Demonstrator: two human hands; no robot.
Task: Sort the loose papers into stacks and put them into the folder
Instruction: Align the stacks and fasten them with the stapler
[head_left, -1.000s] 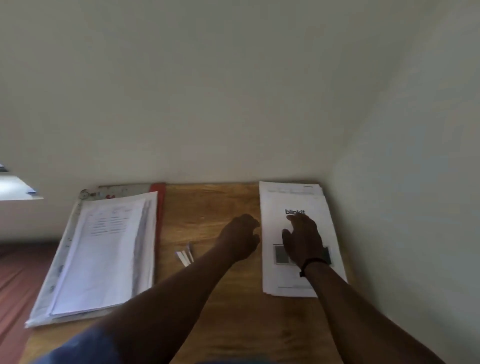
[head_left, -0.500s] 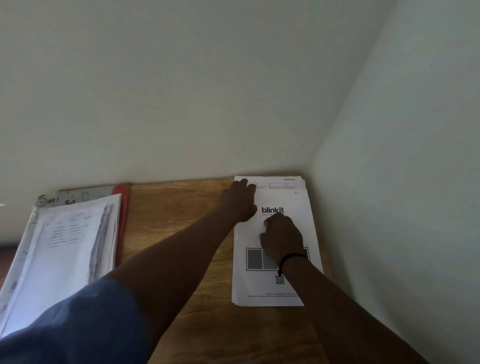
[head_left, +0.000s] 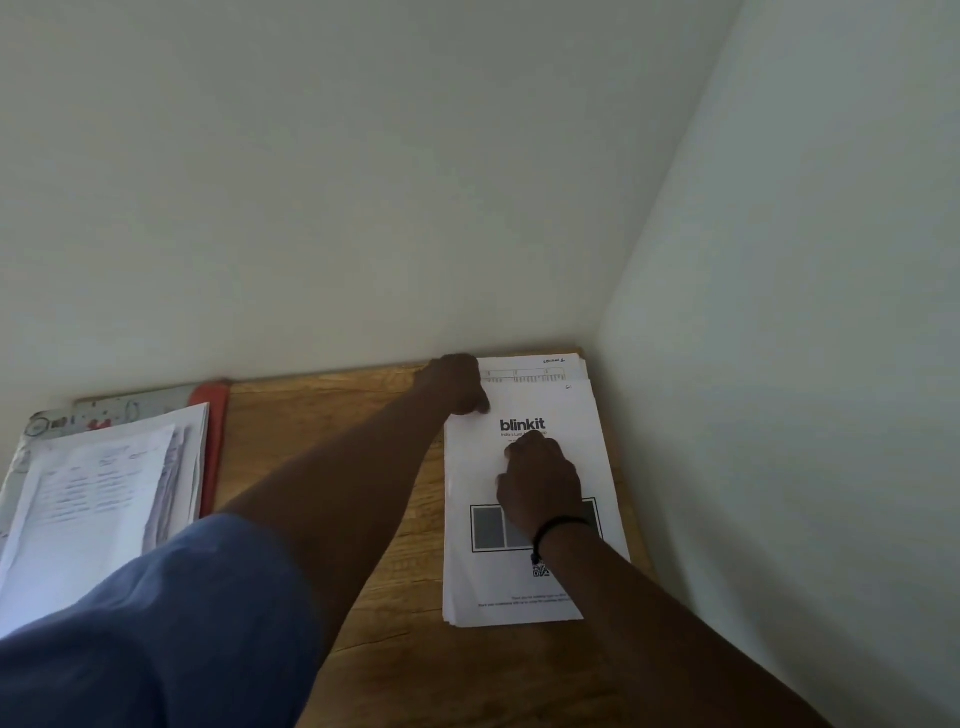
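Observation:
A stack of white papers (head_left: 519, 587) with a "blinkit" sheet on top lies on the wooden table (head_left: 322, 415), in the right corner against the walls. My left hand (head_left: 456, 383) reaches across to the stack's far left corner; its fingers are curled there and the thumb lies on the top sheet. My right hand (head_left: 540, 480), a black band at its wrist, rests on the middle of the top sheet and presses it down. At the left lies the open folder (head_left: 210, 441) with a red edge, and a second pile of papers (head_left: 98, 499) sits on it.
Pale walls close off the table at the back and on the right. A strip of bare wood separates the folder from the right stack. My blue sleeve (head_left: 156, 623) covers the near left of the view.
My left hand has gone from the bare wood beside the stack up to its far left corner. My right hand stays on the top sheet. The view has swung to the right.

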